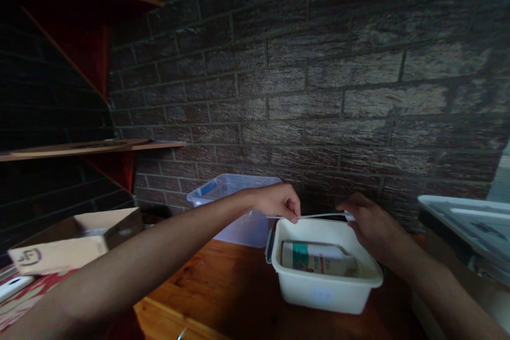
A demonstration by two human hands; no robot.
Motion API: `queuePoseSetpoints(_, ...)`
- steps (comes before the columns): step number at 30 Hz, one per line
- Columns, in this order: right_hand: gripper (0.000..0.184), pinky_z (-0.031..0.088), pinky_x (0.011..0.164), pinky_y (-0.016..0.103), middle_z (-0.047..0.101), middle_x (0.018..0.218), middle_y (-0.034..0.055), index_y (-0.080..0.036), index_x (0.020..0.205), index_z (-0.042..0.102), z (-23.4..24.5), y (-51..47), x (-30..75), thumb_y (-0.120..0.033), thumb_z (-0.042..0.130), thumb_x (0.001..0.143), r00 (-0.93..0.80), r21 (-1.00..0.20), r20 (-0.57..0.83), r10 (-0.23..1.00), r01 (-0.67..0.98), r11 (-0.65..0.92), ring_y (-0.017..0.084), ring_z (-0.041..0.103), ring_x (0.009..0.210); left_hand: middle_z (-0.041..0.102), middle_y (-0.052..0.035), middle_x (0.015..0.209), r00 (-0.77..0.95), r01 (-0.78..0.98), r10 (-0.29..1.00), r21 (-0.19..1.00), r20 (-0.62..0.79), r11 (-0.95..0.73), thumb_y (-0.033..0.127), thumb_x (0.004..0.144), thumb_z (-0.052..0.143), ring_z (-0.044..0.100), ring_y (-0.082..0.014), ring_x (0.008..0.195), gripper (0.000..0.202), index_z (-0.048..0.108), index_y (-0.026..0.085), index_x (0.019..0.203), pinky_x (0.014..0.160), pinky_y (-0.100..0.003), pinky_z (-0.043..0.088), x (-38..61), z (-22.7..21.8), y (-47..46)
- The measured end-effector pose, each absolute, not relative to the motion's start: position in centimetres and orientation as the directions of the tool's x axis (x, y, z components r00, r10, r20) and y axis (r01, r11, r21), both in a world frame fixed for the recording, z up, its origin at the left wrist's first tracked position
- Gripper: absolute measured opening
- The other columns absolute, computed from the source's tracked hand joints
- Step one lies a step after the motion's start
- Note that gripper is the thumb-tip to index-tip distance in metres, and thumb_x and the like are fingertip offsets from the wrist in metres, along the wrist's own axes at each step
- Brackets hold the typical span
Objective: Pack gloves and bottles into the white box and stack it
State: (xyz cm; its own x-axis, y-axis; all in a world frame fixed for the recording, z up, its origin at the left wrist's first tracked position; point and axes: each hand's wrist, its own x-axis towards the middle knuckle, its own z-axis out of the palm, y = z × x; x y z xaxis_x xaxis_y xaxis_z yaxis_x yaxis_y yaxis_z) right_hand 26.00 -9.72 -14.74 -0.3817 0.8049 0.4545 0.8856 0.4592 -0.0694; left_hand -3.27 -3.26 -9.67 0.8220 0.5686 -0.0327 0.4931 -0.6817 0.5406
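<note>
My left hand point(282, 202) pinches a thin white strip point(322, 215) above the back left corner of a white plastic tub point(295, 287). At the strip's other end, my right hand point(368, 226) is closed on it, over the tub's back right side. Stretched almost straight between both hands, the strip runs along the far rim; its exact kind is unclear. Inside the tub lies a white bottle point(329, 259) on its side, with a green and white label. A grey clip handle point(271, 244) hangs at the tub's left end.
Behind my left forearm stands a clear plastic bin point(239, 228) against the brick wall point(287, 95). An open cardboard box point(59, 255) is at left, below a wooden shelf point(159, 144). A lidded container point(466, 218) stands at right. The wooden tabletop point(223, 281) carries the tub.
</note>
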Motion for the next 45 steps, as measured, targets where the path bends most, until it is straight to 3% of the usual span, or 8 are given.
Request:
queuePoseSetpoints(2, 0.042, 0.049, 0.101, 0.038, 0.065, 0.115, 0.0134, -0.018, 0.122, 0.073, -15.1, -9.3, 25.9, -0.005, 0.055, 0.086, -0.390, -0.039, 0.473, 0.790, 0.887, 0.461, 0.027, 0.067, 0.107, 0.077, -0.0023, 0.077, 0.824, 0.502, 0.565, 0.521, -0.043, -0.691, 0.020, 0.081, 0.080, 0.065, -0.0119, 0.066, 0.015, 0.081, 0.013, 0.094, 0.060, -0.019, 0.046, -3.3, -9.8, -3.5)
queuePoseSetpoints(6, 0.030, 0.049, 0.098, 0.040, 0.065, 0.112, 0.0127, -0.019, 0.107, 0.077, -15.5, -9.8, 25.7, -0.008, 0.061, 0.083, -0.422, -0.044, 0.417, 0.805, 0.875, 0.482, 0.030, 0.066, 0.107, 0.077, -0.0014, 0.076, 0.828, 0.519, 0.559, 0.437, -0.045, -0.735, 0.011, 0.079, 0.079, 0.066, -0.0123, 0.067, 0.012, 0.081, 0.014, 0.090, 0.061, -0.019, 0.045, -3.0, -9.5, -3.9)
queuePoseSetpoints(14, 0.019, 0.046, 0.082, 0.030, 0.067, 0.100, 0.0053, -0.022, 0.091, 0.072, -17.0, -11.5, 24.7, -0.010, 0.062, 0.081, -0.485, -0.297, 0.301, 0.821, 0.771, 0.564, 0.021, 0.066, 0.095, 0.075, 0.0020, 0.069, 0.866, 0.488, 0.497, 0.313, -0.057, -0.815, 0.001, 0.071, 0.080, 0.066, -0.0136, 0.066, 0.020, 0.082, 0.020, 0.078, 0.062, -0.022, 0.042, -2.3, -6.7, -4.9)
queuePoseSetpoints(19, 0.024, 0.047, 0.086, 0.032, 0.072, 0.107, 0.0054, -0.026, 0.098, 0.074, -18.8, -11.0, 25.4, -0.015, 0.065, 0.078, -0.473, -0.362, 0.232, 0.850, 0.769, 0.526, 0.025, 0.067, 0.101, 0.076, 0.0025, 0.071, 0.892, 0.447, 0.444, 0.318, -0.085, -0.836, 0.004, 0.072, 0.082, 0.067, -0.0138, 0.067, 0.020, 0.082, 0.021, 0.081, 0.061, -0.022, 0.043, -1.3, -7.3, -5.3)
queuePoseSetpoints(23, 0.020, 0.048, 0.082, 0.032, 0.073, 0.103, 0.0055, -0.027, 0.089, 0.074, -19.6, -11.1, 26.6, -0.017, 0.064, 0.076, -0.444, -0.407, 0.186, 0.876, 0.777, 0.481, 0.026, 0.068, 0.098, 0.077, 0.0012, 0.074, 0.911, 0.411, 0.401, 0.325, -0.099, -0.852, 0.009, 0.074, 0.083, 0.071, -0.0145, 0.070, 0.016, 0.081, 0.020, 0.085, 0.064, -0.022, 0.046, -0.2, -8.4, -4.7)
queuePoseSetpoints(33, 0.023, 0.048, 0.085, 0.035, 0.074, 0.103, 0.0062, -0.030, 0.095, 0.074, -19.8, -11.3, 27.2, -0.017, 0.064, 0.079, -0.367, -0.356, 0.184, 0.912, 0.839, 0.410, 0.028, 0.069, 0.099, 0.074, 0.0032, 0.068, 0.923, 0.383, 0.339, 0.345, -0.183, -0.857, 0.004, 0.070, 0.084, 0.072, -0.0140, 0.069, 0.018, 0.074, 0.019, 0.074, 0.063, -0.021, 0.047, 2.3, -12.8, -3.2)
queuePoseSetpoints(36, 0.030, 0.047, 0.086, 0.035, 0.074, 0.110, 0.0092, -0.029, 0.107, 0.074, -19.7, -11.2, 27.0, -0.019, 0.064, 0.081, -0.344, -0.338, 0.199, 0.918, 0.855, 0.394, 0.030, 0.069, 0.104, 0.076, 0.0017, 0.073, 0.915, 0.402, 0.362, 0.347, -0.176, -0.847, 0.006, 0.073, 0.082, 0.072, -0.0141, 0.071, 0.015, 0.074, 0.018, 0.077, 0.063, -0.021, 0.047, 1.8, -13.2, -2.8)
queuePoseSetpoints(45, 0.021, 0.045, 0.082, 0.031, 0.073, 0.106, 0.0083, -0.023, 0.102, 0.073, -18.8, -12.5, 25.9, -0.018, 0.058, 0.088, -0.378, -0.321, 0.222, 0.899, 0.842, 0.433, 0.027, 0.068, 0.102, 0.073, 0.0025, 0.068, 0.892, 0.450, 0.437, 0.327, -0.118, -0.831, -0.001, 0.071, 0.076, 0.068, -0.0130, 0.067, 0.018, 0.074, 0.017, 0.072, 0.060, -0.021, 0.042, 0.8, -13.1, -2.5)
